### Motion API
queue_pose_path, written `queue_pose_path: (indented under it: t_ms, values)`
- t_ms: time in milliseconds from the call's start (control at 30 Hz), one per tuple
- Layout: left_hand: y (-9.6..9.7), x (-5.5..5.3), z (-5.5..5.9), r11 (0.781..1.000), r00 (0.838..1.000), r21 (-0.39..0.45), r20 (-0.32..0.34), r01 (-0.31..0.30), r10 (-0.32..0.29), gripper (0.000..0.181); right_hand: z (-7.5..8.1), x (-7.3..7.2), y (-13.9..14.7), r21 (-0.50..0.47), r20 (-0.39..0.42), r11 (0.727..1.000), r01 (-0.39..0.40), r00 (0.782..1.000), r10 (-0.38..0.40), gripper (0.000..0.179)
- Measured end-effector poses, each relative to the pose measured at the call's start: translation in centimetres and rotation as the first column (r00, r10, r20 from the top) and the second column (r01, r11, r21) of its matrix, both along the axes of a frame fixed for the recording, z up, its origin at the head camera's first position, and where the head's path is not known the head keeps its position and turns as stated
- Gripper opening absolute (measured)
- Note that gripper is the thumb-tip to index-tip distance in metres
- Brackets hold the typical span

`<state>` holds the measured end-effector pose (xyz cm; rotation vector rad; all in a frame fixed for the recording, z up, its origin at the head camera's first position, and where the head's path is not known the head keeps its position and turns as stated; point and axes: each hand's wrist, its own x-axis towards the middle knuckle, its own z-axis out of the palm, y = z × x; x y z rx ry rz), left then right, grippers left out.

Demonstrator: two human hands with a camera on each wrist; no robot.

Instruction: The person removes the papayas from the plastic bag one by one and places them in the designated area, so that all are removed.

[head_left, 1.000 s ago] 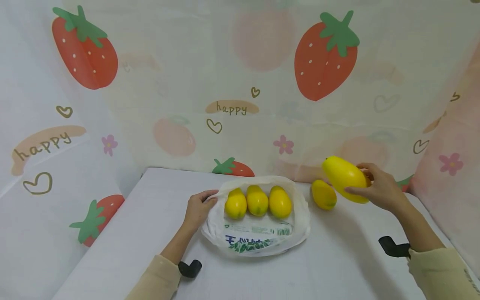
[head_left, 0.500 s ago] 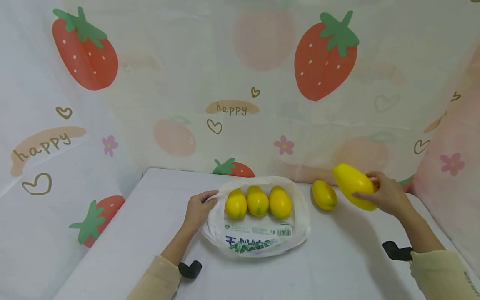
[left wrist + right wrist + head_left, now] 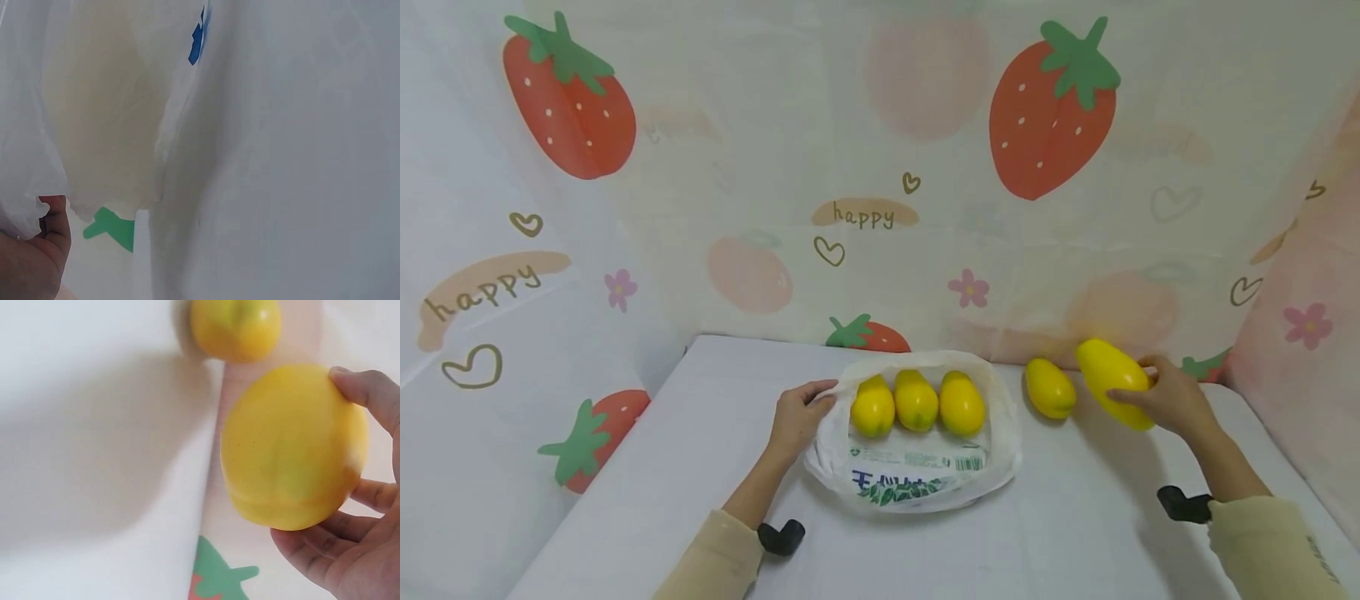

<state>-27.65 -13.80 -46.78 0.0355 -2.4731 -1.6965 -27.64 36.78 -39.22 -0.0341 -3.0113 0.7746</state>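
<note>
A white plastic bag (image 3: 917, 504) lies spread open on the table with three yellow papayas (image 3: 916, 402) in a row inside it. My left hand (image 3: 795, 421) pinches the bag's left rim; in the left wrist view its fingers (image 3: 57, 228) curl at the gathered film. On the right, my right hand (image 3: 1176, 398) grips another papaya (image 3: 1108, 379) around its thicker end, its narrow end tilted up and to the left. The right wrist view has the thumb on one side of this papaya (image 3: 287, 450) and the other fingers opposite. One more papaya (image 3: 1050, 389) lies between the bag and the held one.
The table (image 3: 700, 467) wears a white cover. Behind it hangs a cloth backdrop (image 3: 760, 150) printed with strawberries and "happy", continuing on both sides. A black wrist mount (image 3: 1183, 504) sticks out from the right sleeve, another mount (image 3: 781, 538) from the left.
My right hand has moved down and to the right with the papaya, away from the bag and closer to the table. The left hand, bag and other papayas stay in place.
</note>
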Motion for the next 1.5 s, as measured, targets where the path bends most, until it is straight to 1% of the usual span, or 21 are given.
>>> queue_pose_path:
  t_ms: [267, 567, 700, 867, 1067, 1200, 1300, 1500]
  values:
    - [0.1, 0.0, -0.4, 1.0, 1.0, 0.008, -0.005, 0.004, -0.004, 0.027, -1.5, -0.5, 0.3, 0.02, 0.045, 0.999, 0.029, 0.999, -0.03, 0.093]
    - [0.1, -0.2, -0.1, 1.0, 1.0, -0.006, -0.006, 0.003, -0.003, 0.027, -3.0, -1.2, 0.4, -0.004, 0.103, 0.997, 0.083, 0.991, -0.082, 0.096]
    - [0.1, -0.2, -0.2, 1.0, 1.0, -0.009, -0.006, 0.008, -0.008, 0.027, -3.3, -1.3, 0.3, -0.016, 0.131, 0.993, 0.118, 0.985, -0.115, 0.096]
    - [0.1, -0.1, -0.3, 1.0, 1.0, -0.006, 0.005, 0.011, -0.011, 0.028, -3.5, -1.5, 0.1, -0.03, 0.158, 0.991, 0.134, 0.979, -0.127, 0.096]
    - [-0.1, -0.3, -0.1, 1.0, 1.0, 0.008, 0.003, 0.013, -0.013, 0.027, -3.1, -1.7, -0.4, -0.022, 0.149, 0.995, 0.096, 0.985, -0.091, 0.096]
    - [0.0, -0.1, -0.2, 1.0, 1.0, 0.012, 0.008, 0.007, -0.007, 0.027, -3.1, -1.6, -0.5, -0.011, 0.142, 0.997, 0.082, 0.987, -0.08, 0.096]
    - [0.0, 0.0, 0.0, 1.0, 1.0, 0.014, 0.007, 0.01, -0.01, 0.027, -3.1, -1.6, -0.6, -0.012, 0.143, 0.996, 0.088, 0.986, -0.086, 0.096]
    - [0.1, 0.2, 0.3, 1.0, 1.0, 0.02, 0.026, 0.005, -0.006, 0.027, -2.8, -1.5, -0.7, -0.016, 0.156, 0.995, 0.1, 0.983, -0.097, 0.097]
